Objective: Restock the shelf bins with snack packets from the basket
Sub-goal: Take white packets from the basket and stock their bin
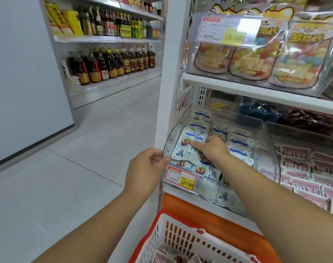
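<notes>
A clear plastic shelf bin (272, 149) on the middle shelf holds several white-and-blue snack packets. My right hand (211, 148) reaches inside it and pinches the top white-and-blue packet (182, 150) near its red fruit picture. My left hand (143, 168) grips the bin's front left edge. Below, a red-and-white basket (182, 236) holds a few pink packets (162, 257) at the frame's bottom edge.
A second clear bin (313, 168) to the right is filled with pink packets. The shelf above carries a bin of jar-shaped candy bags (256, 59). An orange shelf base (209, 217) sits behind the basket. Bottle shelves (112, 61) line the aisle to the left, across a grey tiled floor.
</notes>
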Available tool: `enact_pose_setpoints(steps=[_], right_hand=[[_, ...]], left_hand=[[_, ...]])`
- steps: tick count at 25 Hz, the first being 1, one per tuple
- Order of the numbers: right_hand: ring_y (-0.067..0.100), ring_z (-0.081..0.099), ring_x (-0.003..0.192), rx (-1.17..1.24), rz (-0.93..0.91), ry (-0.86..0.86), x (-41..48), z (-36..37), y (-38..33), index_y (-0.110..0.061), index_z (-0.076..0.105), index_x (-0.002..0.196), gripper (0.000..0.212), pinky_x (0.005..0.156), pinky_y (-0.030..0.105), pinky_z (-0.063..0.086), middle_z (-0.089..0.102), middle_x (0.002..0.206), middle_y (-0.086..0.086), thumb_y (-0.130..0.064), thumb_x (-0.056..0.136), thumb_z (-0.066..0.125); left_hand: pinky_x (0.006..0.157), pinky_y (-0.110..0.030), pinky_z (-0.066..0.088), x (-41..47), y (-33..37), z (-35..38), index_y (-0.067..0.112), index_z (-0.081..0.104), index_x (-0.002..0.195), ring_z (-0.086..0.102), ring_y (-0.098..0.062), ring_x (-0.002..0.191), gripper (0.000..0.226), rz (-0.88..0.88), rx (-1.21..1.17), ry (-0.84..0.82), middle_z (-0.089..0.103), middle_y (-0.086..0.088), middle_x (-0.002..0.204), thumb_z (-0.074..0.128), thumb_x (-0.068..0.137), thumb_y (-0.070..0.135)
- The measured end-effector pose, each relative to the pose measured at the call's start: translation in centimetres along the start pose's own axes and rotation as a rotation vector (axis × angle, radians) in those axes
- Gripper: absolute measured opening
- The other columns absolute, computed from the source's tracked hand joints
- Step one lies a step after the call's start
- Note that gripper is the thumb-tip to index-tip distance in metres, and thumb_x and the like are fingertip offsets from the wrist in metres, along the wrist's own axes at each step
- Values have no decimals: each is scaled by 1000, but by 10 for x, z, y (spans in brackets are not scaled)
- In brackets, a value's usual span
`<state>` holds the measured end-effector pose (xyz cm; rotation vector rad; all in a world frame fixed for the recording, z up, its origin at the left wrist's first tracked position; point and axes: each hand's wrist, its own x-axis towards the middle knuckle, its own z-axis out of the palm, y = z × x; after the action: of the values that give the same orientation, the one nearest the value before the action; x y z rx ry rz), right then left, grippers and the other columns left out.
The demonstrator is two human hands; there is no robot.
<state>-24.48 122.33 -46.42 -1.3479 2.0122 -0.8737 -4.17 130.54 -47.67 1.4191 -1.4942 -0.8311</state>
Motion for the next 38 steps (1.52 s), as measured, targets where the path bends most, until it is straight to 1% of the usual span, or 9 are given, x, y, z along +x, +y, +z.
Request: enact_pose_setpoints(steps=[4,8,14,17,22,26,32,35,38], right_hand=[[29,60,65,88,41,-32,-11,-8,-5,-9,55,73,40,77,45,56,65,75,19,-43,81,76],[30,66,95,73,-29,61,-34,-26,-6,-7,50,132,63,89,43,53,68,108,16,-47,87,67],[9,54,66,393,-445,284,-161,-36,23,-26,50,117,22,64,22,45,56,81,-5,-22,96,58],[4,46,56,289,-355,157,-210,-4,96,-23,50,115,18,52,20,37,54,75,-3,-13,99,49],[20,44,63,-309,287,-714,-240,24,262,-21,54,110,22,56,27,36,59,96,-2,-10,102,37],[24,51,94,-538,271,-649,-255,13,309,-19,58,119,26,77,35,43,52,121,3,-9,99,45],[36,19,142,-1007,199,-760,-270,3,318,-24,26,149,92,114,45,25,15,156,13,-33,76,80],[28,43,124,-898,214,-631,-265,-3,318,-16,48,130,66,99,35,41,41,138,13,-42,77,78],[17,58,89,-366,318,-527,-248,-12,301,-19,57,88,27,68,25,41,60,102,4,-28,78,80]], left_hand=[[57,-11,49,-3,-4,0,29,62,109,61,0,84,23,1,15,7,65,15,99,63,89,40],[73,-22,49,-18,-8,-1,25,49,126,58,-9,95,49,-63,94,7,57,10,111,65,86,49],[63,-23,42,-68,-31,10,17,47,106,60,-16,87,38,-203,239,-136,58,3,95,70,85,39],[65,-21,43,-116,-60,32,22,56,97,60,-12,81,18,-287,407,-526,61,6,97,67,88,32],[89,-26,46,-194,-117,89,16,59,126,59,-20,111,44,-348,503,-975,62,-4,126,69,88,34],[91,-24,42,-233,-126,123,16,57,131,55,-23,120,47,-260,618,-1213,58,-4,131,68,88,34],[87,-30,50,-234,-131,140,17,57,130,60,-21,104,38,-312,589,-1143,60,-6,126,60,92,22],[91,-30,51,-230,-125,143,16,55,132,60,-20,106,41,-339,461,-1052,60,-5,127,60,94,31],[77,-16,52,-226,-111,144,24,48,137,58,-11,104,54,-468,147,-895,54,2,131,66,89,38]])
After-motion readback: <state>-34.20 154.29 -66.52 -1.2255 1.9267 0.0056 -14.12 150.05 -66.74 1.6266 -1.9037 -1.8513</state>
